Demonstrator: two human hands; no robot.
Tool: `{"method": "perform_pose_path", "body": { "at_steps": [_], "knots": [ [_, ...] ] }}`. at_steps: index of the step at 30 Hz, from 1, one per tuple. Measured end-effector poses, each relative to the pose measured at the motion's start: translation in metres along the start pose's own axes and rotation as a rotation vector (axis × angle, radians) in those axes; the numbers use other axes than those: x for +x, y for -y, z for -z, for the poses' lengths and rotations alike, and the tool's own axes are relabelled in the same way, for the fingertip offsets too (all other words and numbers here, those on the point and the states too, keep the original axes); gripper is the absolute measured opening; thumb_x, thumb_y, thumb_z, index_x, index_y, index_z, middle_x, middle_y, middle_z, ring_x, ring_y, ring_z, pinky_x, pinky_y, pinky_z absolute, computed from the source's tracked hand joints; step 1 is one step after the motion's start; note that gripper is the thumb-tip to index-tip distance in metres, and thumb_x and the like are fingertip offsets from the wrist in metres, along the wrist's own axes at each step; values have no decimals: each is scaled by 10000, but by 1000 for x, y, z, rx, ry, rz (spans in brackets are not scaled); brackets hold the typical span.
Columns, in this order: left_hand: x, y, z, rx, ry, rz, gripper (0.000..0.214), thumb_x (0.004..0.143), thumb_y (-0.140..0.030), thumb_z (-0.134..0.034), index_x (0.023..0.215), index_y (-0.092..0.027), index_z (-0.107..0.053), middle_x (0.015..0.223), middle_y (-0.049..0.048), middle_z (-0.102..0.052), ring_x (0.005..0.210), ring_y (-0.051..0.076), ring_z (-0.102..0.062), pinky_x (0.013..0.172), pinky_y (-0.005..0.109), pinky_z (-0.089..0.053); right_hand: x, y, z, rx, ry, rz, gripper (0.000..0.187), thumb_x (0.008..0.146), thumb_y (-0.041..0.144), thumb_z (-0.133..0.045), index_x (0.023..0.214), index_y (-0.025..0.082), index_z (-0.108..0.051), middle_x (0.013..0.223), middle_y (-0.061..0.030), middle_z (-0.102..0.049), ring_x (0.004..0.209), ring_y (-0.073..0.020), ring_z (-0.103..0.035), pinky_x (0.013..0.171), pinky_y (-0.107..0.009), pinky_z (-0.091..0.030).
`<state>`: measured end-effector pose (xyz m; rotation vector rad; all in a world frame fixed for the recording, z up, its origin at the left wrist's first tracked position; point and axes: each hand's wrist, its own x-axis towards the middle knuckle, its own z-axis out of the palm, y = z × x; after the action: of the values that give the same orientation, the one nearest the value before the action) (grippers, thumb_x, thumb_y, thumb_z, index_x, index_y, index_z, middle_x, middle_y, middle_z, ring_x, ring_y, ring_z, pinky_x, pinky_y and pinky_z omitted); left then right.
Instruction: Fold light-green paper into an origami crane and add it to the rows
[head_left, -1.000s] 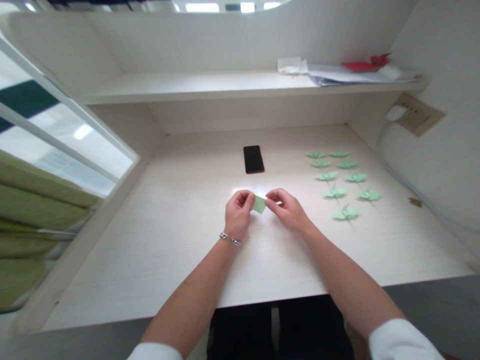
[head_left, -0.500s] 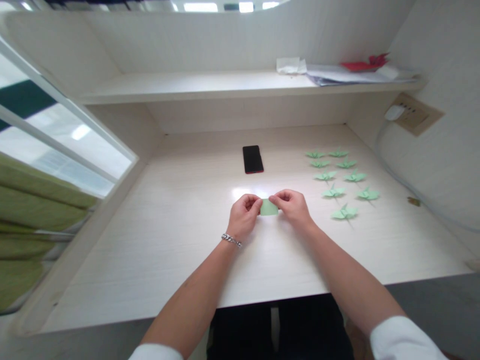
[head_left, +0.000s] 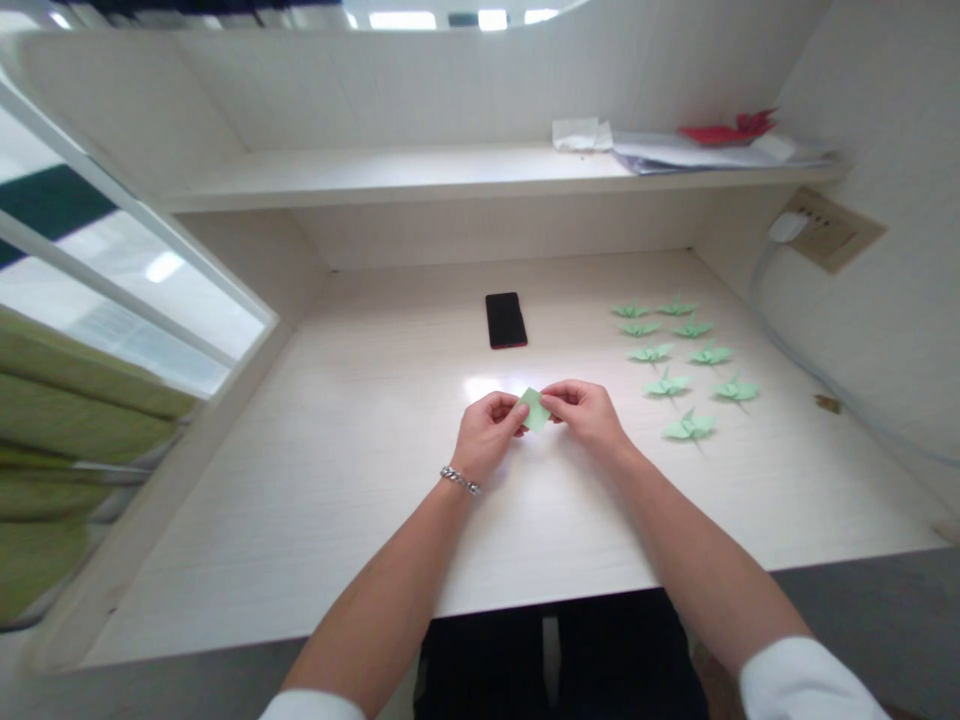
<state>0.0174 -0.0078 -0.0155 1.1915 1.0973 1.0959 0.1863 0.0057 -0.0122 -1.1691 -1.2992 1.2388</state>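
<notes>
A small folded piece of light green paper (head_left: pixel 535 408) is pinched between both hands just above the pale wooden desk (head_left: pixel 337 480). My left hand (head_left: pixel 489 435), with a metal bracelet at the wrist, grips its left edge with closed fingers. My right hand (head_left: pixel 589 415) pinches its right edge. To the right of my hands lie several finished green paper cranes (head_left: pixel 679 365) in two rows.
A black phone (head_left: pixel 505 319) lies face down farther back on the desk. The shelf (head_left: pixel 390 170) above holds white papers (head_left: pixel 675 150) and a red paper figure (head_left: pixel 731 128). A wall socket with a plug (head_left: pixel 791 228) and cable is at the right. A window frame is at left.
The green paper has been turned between my fingers, from a flat rectangle held wide to a tilted, more diamond-like shape. My hands have drawn slightly closer together.
</notes>
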Motion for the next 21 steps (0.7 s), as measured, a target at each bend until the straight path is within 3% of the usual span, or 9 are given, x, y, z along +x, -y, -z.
{"method": "perform_pose_path", "body": {
  "at_steps": [4, 7, 12, 17, 21],
  "knots": [
    [-3, 0, -2, -1, 89, 38, 284, 662, -347, -754, 746, -133, -587, 661, 28, -634, 578, 133, -616, 553, 245, -486, 0, 1, -2, 50, -95, 35, 383, 650, 390, -742, 928, 152, -626, 704, -30, -661, 624, -151, -599, 584, -270, -479],
    [-3, -1, -2, 2, 55, 44, 286, 653, -343, -758, 697, -136, -565, 608, 12, -611, 550, 128, -603, 525, 232, -468, -1, 2, -4, 72, -67, 11, 467, 642, 408, -748, 998, 161, -576, 706, -17, -658, 622, -148, -604, 591, -271, -480],
    [0, -2, 0, 4, -7, 29, 306, 639, -380, -762, 752, -136, -616, 630, 12, -612, 551, 120, -571, 493, 224, -453, -2, -1, -5, 39, 54, -23, 446, 590, 405, -780, 898, 167, -563, 620, 23, -612, 554, -130, -574, 525, -246, -449],
    [3, 3, 0, -94, -89, 18, 315, 643, -395, -760, 764, -142, -617, 650, 11, -616, 570, 112, -565, 529, 224, -453, -3, 1, -5, 43, 61, -53, 399, 589, 396, -780, 855, 155, -605, 634, 2, -629, 565, -130, -575, 535, -252, -459],
    [2, 2, 3, -151, 18, 65, 318, 616, -367, -781, 733, -144, -587, 687, 16, -627, 625, 129, -593, 603, 261, -490, -3, 3, -3, 35, 25, -55, 319, 618, 410, -752, 752, 142, -644, 674, -37, -653, 598, -145, -586, 568, -276, -475]
  ]
}}
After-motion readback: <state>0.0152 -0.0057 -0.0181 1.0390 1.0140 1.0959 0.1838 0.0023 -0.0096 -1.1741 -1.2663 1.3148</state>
